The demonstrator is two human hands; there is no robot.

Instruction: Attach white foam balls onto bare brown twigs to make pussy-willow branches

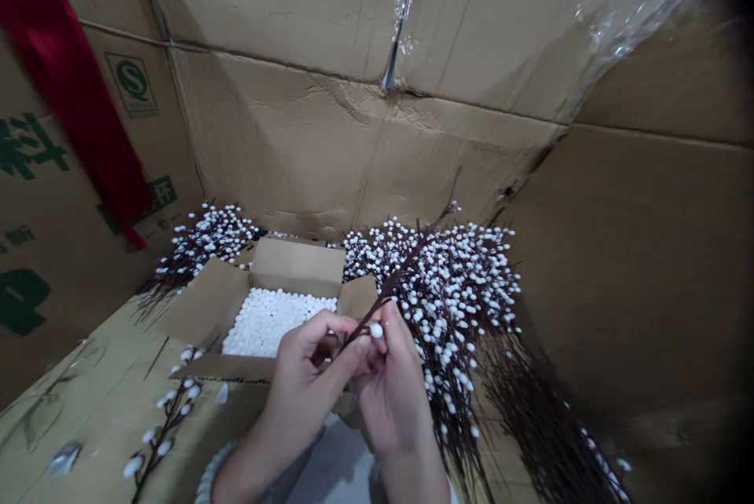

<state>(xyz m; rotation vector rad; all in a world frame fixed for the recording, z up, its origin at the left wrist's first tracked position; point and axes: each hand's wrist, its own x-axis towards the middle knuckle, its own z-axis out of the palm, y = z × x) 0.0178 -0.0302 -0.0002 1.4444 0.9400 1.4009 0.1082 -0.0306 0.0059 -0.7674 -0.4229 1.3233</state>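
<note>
A dark brown branch [400, 272] slants up to the right from my hands, with a small white tip near its top. My left hand [315, 367] is closed round its lower part, thumb and fingers pinching the stem. Beside it, my right hand [392, 378] is closed too, its fingertips at a white berry [375, 330] next to the stem. Just behind my left hand stands an open cardboard box [298, 264] holding many white balls [276, 319]. Part of the branch's lower end is hidden by my fingers.
A large pile of white-berried branches [453, 276] lies right of the box, a smaller bunch [206, 241] behind left. Bare dark stems [547, 425] lie at the right. A single berried branch [156, 445] is front left. Cardboard walls [283, 143] surround the table; a red ribbon [82, 96] hangs left.
</note>
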